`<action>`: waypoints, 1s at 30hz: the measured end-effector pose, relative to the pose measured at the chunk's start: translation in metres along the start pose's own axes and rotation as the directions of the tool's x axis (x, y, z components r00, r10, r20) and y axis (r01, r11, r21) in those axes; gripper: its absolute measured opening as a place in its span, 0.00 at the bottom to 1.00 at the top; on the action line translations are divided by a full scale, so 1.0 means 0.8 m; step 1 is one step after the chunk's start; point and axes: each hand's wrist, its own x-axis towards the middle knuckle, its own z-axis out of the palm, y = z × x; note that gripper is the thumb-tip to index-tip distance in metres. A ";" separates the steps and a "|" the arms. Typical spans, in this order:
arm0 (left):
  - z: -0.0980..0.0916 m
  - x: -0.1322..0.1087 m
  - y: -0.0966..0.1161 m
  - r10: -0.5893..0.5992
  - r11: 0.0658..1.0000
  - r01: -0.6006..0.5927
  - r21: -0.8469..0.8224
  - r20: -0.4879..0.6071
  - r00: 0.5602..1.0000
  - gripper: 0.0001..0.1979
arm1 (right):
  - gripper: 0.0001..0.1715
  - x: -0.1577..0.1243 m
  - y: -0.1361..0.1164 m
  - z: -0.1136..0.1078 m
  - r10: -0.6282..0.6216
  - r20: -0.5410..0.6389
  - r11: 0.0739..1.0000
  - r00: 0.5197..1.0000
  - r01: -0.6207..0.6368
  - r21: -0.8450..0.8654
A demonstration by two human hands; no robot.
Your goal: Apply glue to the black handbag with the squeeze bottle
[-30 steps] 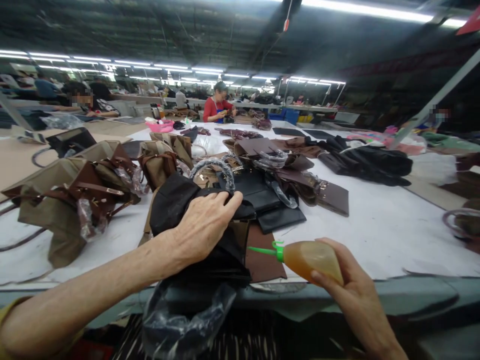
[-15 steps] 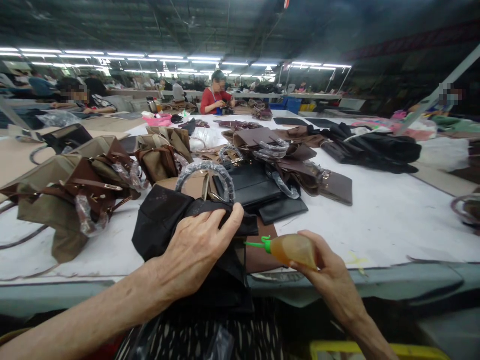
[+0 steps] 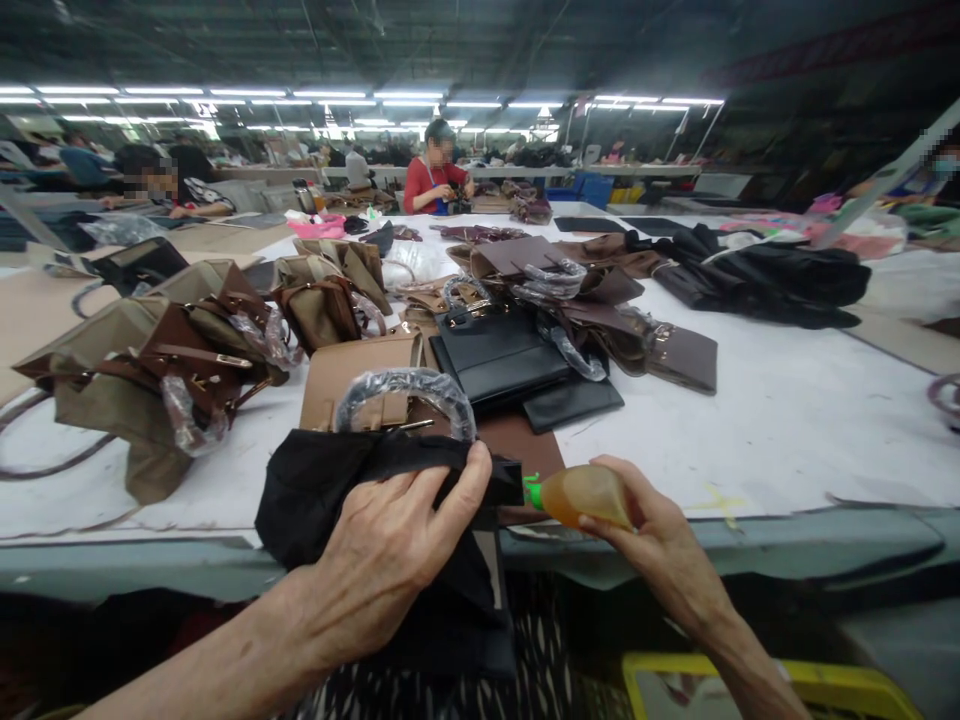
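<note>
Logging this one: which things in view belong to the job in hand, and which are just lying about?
In use:
- black bag, held by the left hand
- green-tipped squeeze bottle, held by the right hand

Lying about:
- olive-and-brown bags
- tan bag
- flat black bag
- dark brown bags
- black bundle

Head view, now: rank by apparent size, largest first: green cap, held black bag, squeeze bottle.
1. Held black bag, partly covered by the left hand
2. Squeeze bottle
3. Green cap
</note>
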 end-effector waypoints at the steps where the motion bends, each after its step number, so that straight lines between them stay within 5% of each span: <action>1: 0.000 -0.004 0.003 0.006 1.000 -0.006 -0.013 0.001 1.000 0.29 | 0.26 -0.001 0.001 0.000 -0.001 0.011 1.000 1.000 0.001 0.000; 30: 0.012 -0.038 0.023 0.046 0.999 -0.043 0.027 -0.114 0.992 0.25 | 0.21 -0.013 0.011 -0.008 0.087 0.094 0.992 0.992 -0.095 0.083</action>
